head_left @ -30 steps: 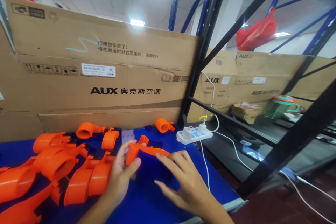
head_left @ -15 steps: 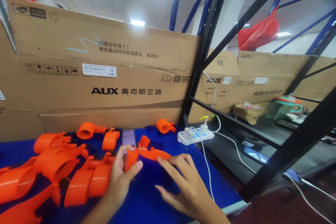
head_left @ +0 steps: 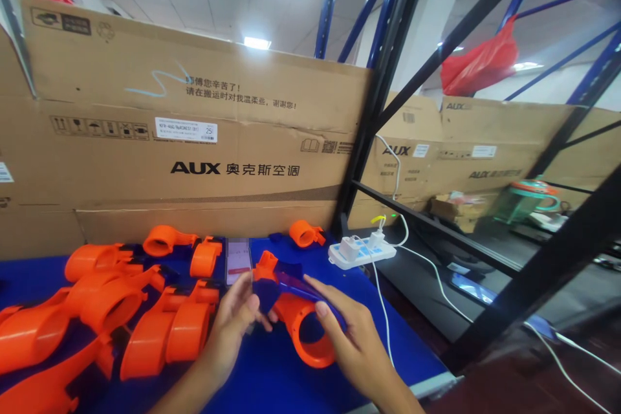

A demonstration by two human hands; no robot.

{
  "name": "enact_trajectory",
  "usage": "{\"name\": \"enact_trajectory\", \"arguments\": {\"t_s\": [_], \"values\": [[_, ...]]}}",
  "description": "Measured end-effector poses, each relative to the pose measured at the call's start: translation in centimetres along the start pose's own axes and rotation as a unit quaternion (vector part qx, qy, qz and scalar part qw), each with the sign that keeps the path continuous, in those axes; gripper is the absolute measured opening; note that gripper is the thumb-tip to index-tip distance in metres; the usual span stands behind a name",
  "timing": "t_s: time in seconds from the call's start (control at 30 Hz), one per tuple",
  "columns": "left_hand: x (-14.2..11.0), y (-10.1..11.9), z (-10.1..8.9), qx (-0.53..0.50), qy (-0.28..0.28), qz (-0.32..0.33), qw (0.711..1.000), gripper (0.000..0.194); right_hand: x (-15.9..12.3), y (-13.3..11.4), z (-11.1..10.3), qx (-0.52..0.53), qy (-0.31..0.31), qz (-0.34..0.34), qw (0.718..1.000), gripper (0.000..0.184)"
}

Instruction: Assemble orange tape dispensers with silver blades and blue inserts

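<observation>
An orange tape dispenser (head_left: pixel 310 356) with blue parts is between my two hands above the blue tabletop (head_left: pixel 252 381). My right hand (head_left: pixel 347 330) grips it along its long blue strip (head_left: pixel 305 288), thumb on the near side, with the open orange ring hanging below. My left hand (head_left: pixel 237 317) is closed at its other end, by a blue flap (head_left: pixel 266 292); the exact finger contact is partly hidden. Just behind the hands lies another orange piece (head_left: pixel 266 265) with blue beside it. A phone (head_left: pixel 238 260) lies beyond my left fingertips.
Several orange dispensers (head_left: pixel 148 343) crowd the left side of the table. One more dispenser (head_left: pixel 305 233) lies at the back. A white power strip (head_left: pixel 361 251) with cables sits at the right by a black rack post (head_left: pixel 356 168). Large cardboard (head_left: pixel 194 200) stands behind.
The dispenser has been turned over, so its ring now faces me on the right and hangs down. My right hand has closed around the blue strip; my left hand has shifted its hold.
</observation>
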State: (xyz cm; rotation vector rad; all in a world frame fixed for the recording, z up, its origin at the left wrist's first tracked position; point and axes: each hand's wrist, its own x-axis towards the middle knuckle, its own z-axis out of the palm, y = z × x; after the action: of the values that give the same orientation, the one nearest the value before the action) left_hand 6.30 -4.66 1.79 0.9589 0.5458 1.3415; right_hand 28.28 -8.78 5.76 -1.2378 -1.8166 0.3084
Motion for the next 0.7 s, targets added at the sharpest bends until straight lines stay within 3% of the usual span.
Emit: {"name": "enact_trajectory", "arguments": {"t_s": [0.07,0.17,0.27,0.33,0.57,0.7], "values": [[0.2,-0.5,-0.2,0.016,-0.018,-0.036,0.999,0.060,0.0,-0.1,0.4,0.095,-0.064,0.087,0.990,0.045],[0.4,-0.9,-0.4,0.017,-0.051,-0.085,0.995,0.063,-0.1,0.4,1.2,0.258,-0.111,0.204,0.938,0.053],[0.5,-0.9,-0.5,0.000,-0.083,-0.093,0.992,0.062,-0.4,1.7,1.1,0.388,-0.051,0.300,0.870,0.049],[0.7,-0.9,-0.6,-0.005,-0.088,-0.092,0.992,0.061,-0.4,2.9,0.4,0.428,0.000,0.330,0.842,0.045],[0.7,-0.8,-0.5,0.012,-0.088,-0.116,0.989,0.051,-0.6,7.3,-2.3,0.375,0.038,0.420,0.825,0.027],[0.6,-0.8,-0.2,0.042,-0.077,-0.127,0.988,0.045,-0.2,8.4,-2.8,0.336,0.022,0.441,0.832,0.032]]}}
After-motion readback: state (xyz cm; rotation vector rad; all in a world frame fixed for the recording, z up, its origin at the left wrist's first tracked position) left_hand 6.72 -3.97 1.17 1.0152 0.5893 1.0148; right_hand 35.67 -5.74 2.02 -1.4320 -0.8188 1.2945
